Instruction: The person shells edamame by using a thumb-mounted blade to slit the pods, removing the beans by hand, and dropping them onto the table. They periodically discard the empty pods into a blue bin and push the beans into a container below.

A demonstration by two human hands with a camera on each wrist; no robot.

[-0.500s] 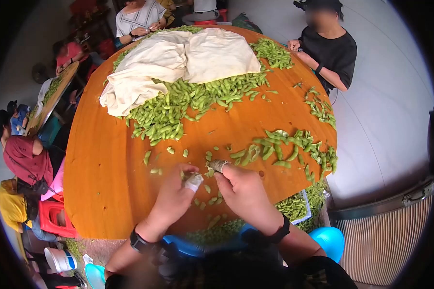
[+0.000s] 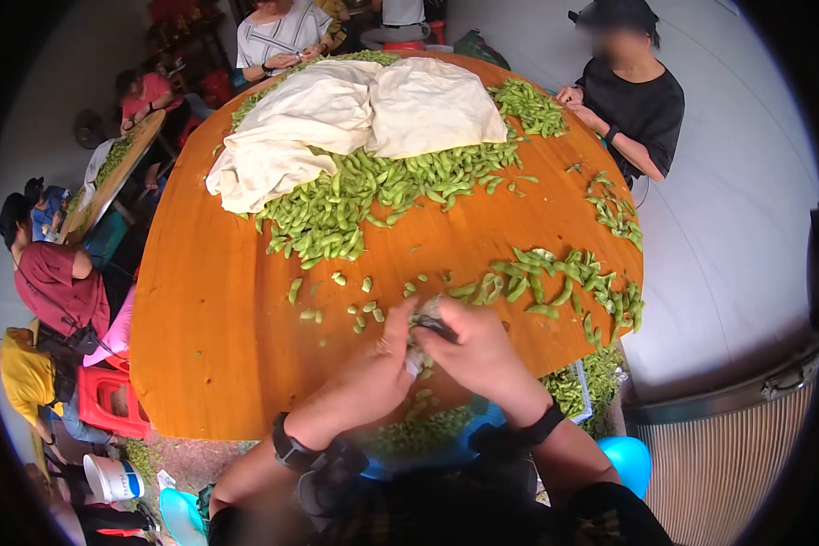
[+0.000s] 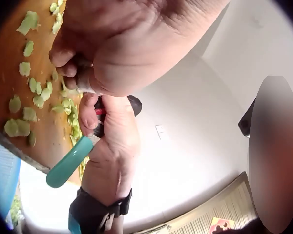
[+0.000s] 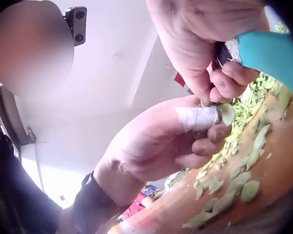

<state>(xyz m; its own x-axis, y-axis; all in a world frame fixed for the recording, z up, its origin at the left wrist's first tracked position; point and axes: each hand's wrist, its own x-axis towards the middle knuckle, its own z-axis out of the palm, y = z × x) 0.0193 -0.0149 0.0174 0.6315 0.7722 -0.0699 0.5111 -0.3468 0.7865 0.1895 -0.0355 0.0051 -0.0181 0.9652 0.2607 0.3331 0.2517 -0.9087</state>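
In the head view my left hand (image 2: 369, 378) and right hand (image 2: 482, 355) meet over the table's near edge. White tape (image 4: 199, 118) wraps the left thumb. The left thumb and fingertips pinch a pale green bean (image 4: 228, 114), seen in the right wrist view. My right hand grips a tool with a teal handle (image 4: 271, 53); this handle (image 3: 71, 163) sticks out below the right fingers in the left wrist view. The tool's working end is hidden between the hands. Shelled beans (image 2: 364, 309) and whole pods (image 2: 555, 278) lie close by.
Cream cloths (image 2: 437, 109) cover part of a large pod heap (image 2: 328, 218) on the round wooden table (image 2: 209, 337). Below the near edge is a blue basin (image 2: 487, 419) holding beans. Another person (image 2: 632, 109) sits at the right; several others sit farther back and left.
My left hand has moved right, closing the gap to my right hand, and the two now meet. The head view has shifted slightly, moving the table right in the picture.
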